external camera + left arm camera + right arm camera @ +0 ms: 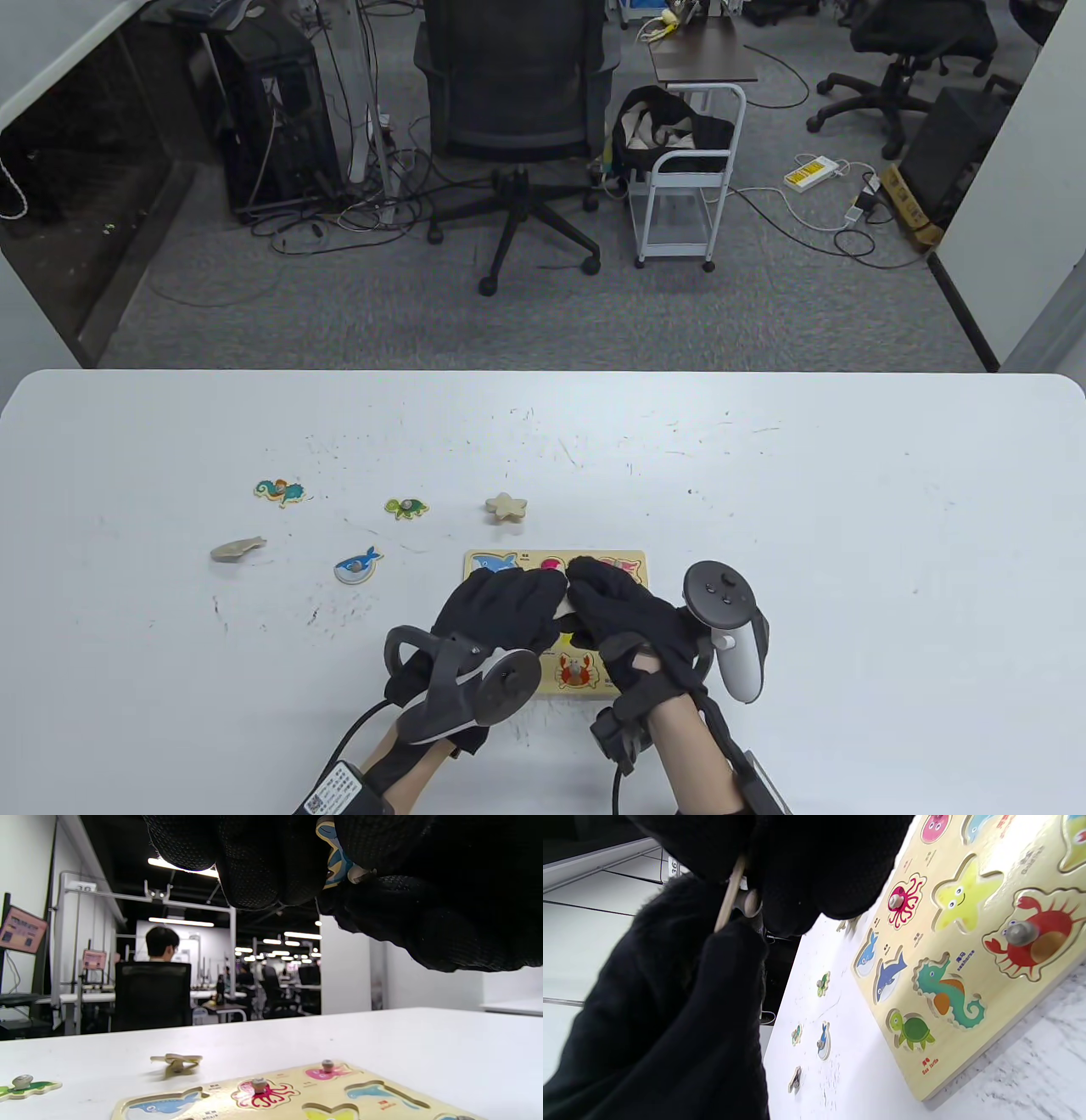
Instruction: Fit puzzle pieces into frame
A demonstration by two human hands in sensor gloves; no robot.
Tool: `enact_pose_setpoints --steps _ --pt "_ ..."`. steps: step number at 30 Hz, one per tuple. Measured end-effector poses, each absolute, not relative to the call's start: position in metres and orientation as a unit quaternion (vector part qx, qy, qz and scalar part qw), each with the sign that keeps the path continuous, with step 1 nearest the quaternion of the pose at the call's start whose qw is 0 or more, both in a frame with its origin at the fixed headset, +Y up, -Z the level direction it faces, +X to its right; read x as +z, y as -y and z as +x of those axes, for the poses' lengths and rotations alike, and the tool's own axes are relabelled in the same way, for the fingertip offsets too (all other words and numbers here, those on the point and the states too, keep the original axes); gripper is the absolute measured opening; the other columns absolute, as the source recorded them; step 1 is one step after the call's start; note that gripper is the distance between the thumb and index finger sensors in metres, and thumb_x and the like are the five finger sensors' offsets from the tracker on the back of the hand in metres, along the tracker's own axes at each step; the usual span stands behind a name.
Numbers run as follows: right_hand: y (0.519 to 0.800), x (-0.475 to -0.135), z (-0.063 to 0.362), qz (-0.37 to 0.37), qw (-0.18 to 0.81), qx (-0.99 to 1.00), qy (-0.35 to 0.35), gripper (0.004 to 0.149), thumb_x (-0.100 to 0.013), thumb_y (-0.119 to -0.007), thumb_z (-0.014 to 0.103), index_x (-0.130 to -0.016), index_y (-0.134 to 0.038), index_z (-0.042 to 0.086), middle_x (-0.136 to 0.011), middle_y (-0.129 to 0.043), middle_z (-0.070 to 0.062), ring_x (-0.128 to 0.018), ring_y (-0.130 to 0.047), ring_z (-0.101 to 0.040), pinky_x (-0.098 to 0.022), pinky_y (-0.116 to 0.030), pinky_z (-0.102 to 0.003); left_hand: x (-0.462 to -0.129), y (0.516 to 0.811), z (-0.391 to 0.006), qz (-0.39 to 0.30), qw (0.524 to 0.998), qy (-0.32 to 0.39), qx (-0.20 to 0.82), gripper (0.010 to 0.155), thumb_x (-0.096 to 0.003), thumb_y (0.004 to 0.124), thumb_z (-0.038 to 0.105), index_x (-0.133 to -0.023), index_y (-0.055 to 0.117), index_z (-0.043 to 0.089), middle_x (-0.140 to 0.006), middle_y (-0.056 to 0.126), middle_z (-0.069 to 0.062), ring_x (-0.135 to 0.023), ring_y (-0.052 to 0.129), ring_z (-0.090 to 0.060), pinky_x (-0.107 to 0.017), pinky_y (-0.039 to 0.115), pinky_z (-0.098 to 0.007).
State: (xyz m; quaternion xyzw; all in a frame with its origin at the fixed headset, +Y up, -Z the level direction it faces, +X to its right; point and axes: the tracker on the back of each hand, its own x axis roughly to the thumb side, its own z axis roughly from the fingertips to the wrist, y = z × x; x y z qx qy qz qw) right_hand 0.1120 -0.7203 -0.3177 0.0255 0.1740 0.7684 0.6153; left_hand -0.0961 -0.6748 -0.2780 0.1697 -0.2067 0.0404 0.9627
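**Both hands meet over the puzzle frame**

Gloved fingers crowd the wrist views: the left hand (pixel 501 607) and right hand (pixel 624 615) pinch one small blue-and-yellow puzzle piece (pixel 335 857) between them, possibly a fish, above the wooden frame (pixel 632 564). Octopus (pixel 263 1092) and crab (pixel 1031 938) pieces sit in their slots. Loose on the white table (pixel 848 526) lie a starfish (pixel 506 507), turtle (pixel 406 508), seahorse (pixel 279 491), dolphin (pixel 357 565) and an overturned piece (pixel 237 549).

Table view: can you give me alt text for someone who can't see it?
Both gloved hands, left and right, meet over a wooden puzzle frame at the near edge of a white table. Five loose pieces lie to the left: seahorse, turtle, starfish, dolphin and a face-down piece.
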Motion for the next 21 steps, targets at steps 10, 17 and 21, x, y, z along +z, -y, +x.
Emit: enact_pose_setpoints --steps 10,17,21 --pt "0.700 -0.315 0.116 0.109 0.580 0.802 -0.094 0.053 -0.045 -0.081 0.045 -0.095 -0.072 0.027 -0.091 -0.083 -0.002 -0.074 -0.094 -0.026 -0.058 -0.077 -0.045 -0.299 0.674 -0.131 0.095 0.949 0.172 0.245 0.050 -0.0511 0.073 0.051 -0.099 0.076 0.039 -0.101 0.092 0.010 -0.092 0.094 -0.016 -0.075 0.075 -0.045" --pt "0.672 -0.298 0.111 0.151 0.488 0.858 0.055 0.053 -0.043 -0.085 0.043 -0.093 -0.072 0.031 -0.092 -0.082 0.002 -0.077 -0.093 -0.024 -0.060 -0.076 -0.044 -0.312 0.682 -0.151 0.012 0.899 0.152 0.411 0.048 -0.0514 0.076 0.049 -0.098 0.078 0.036 -0.095 0.097 0.009 -0.085 0.098 -0.016 -0.071 0.078 -0.043" --pt "0.664 -0.287 0.096 0.180 0.406 0.890 0.103 0.052 -0.042 -0.086 0.041 -0.092 -0.073 0.034 -0.092 -0.082 0.005 -0.078 -0.092 -0.022 -0.062 -0.076 -0.044 -0.317 0.686 -0.157 -0.007 0.886 0.137 0.442 0.048 -0.0510 0.078 0.049 -0.097 0.079 0.034 -0.091 0.099 0.009 -0.082 0.100 -0.015 -0.069 0.079 -0.043"
